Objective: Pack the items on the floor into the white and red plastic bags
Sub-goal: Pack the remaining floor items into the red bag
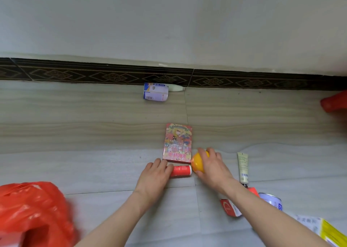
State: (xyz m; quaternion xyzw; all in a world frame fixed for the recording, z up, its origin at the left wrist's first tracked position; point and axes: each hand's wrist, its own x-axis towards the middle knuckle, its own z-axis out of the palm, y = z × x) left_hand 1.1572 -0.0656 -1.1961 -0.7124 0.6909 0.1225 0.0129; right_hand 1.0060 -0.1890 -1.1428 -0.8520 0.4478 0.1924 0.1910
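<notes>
My right hand (213,167) grips a yellow-orange ball (199,162) just above the floor, beside a colourful cartoon box (178,143). My left hand (156,174) curls its fingers round the left end of a small red cylinder (180,170) lying on its side in front of that box. A crumpled red plastic bag (35,211) lies at the lower left. No white bag is in view.
A cream tube (243,167), a red-and-white carton (231,207), a tin can (272,201) and a yellow packet (332,233) lie at right. A blue-white can (155,92) and a white tube (175,88) lie by the dark skirting. Something red (333,104) shows at the right edge.
</notes>
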